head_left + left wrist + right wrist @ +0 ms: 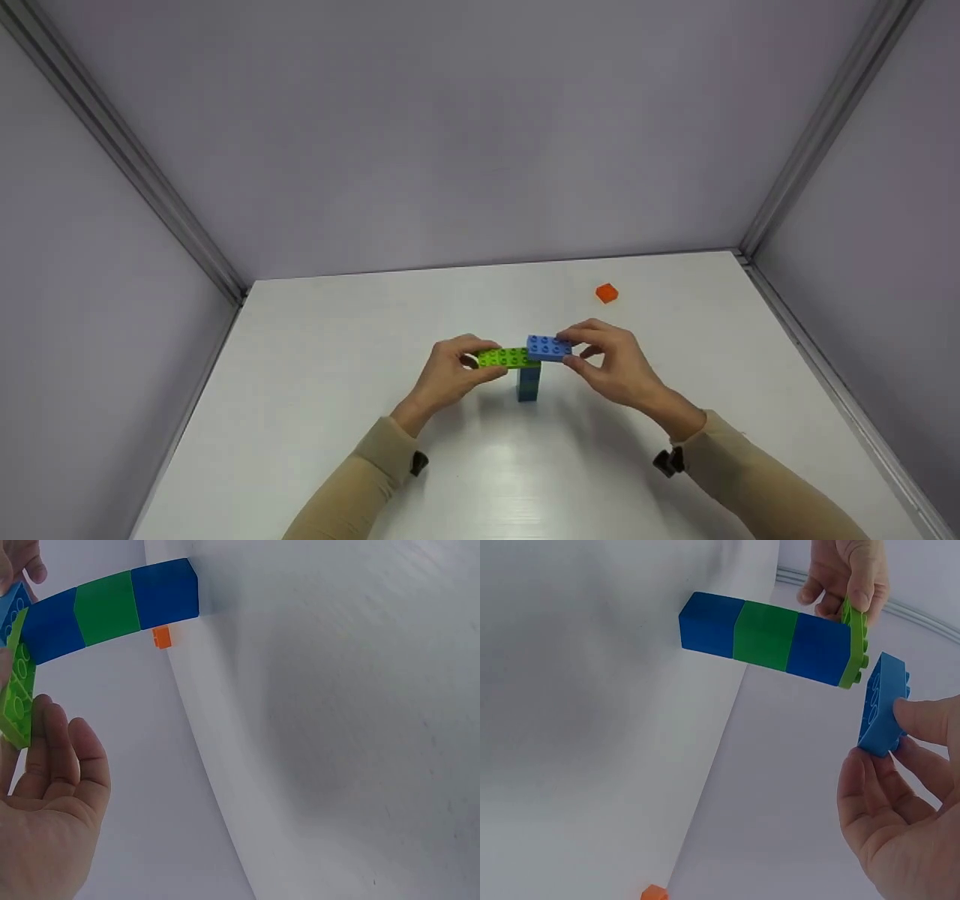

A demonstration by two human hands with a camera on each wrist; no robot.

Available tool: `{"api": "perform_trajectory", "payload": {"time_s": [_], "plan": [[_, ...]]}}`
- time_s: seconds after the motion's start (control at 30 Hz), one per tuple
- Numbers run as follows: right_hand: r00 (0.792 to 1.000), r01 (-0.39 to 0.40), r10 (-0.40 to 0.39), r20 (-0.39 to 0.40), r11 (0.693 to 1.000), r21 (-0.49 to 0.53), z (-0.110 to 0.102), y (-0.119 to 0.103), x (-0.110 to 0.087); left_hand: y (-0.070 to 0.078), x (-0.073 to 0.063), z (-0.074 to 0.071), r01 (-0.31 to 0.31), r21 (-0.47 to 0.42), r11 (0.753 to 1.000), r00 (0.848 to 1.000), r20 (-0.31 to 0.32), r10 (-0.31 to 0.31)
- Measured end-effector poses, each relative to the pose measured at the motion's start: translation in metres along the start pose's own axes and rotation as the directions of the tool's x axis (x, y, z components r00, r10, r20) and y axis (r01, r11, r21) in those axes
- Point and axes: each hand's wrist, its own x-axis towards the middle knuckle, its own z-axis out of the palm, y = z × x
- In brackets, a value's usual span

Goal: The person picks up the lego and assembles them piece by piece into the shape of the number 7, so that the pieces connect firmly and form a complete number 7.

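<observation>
A tower of blue and green toy blocks (pixel 528 385) stands upright on the white table, its green block (pixel 765 635) between two dark blue ones. Across its top lies a long lime-green brick (pixel 504 358), studs up, sticking out to the left. My left hand (pixel 448 369) pinches that overhanging end between thumb and fingers. In my right hand (pixel 619 366), thumb and fingertips grip a lighter blue studded brick (pixel 546 348) by its right end. The right wrist view has this brick (pixel 885 706) just above the lime-green one, with a narrow gap between them.
A small orange block (pixel 607 293) lies toward the back right of the white table (pixel 337 337). Grey-framed walls enclose the table at the back (pixel 495 150), left and right.
</observation>
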Motion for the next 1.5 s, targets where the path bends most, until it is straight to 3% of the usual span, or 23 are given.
{"api": "perform_trajectory", "payload": {"time_s": [0.53,1.07,1.5], "plan": [[0.987,0.148,-0.150,0.051,0.988,0.043,0.029,-0.020,0.020,-0.001,-0.002,-0.001,-0.032,0.019,0.999,0.999,0.000,0.032],[0.976,0.161,-0.174,0.134,0.981,0.105,0.034,-0.019,0.036,-0.002,0.001,0.000,-0.063,-0.017,0.998,0.998,-0.008,0.063],[0.970,0.173,-0.178,0.167,0.984,0.043,0.039,-0.017,0.041,0.000,-0.002,-0.003,-0.056,-0.011,0.998,0.998,-0.008,0.056]]}}
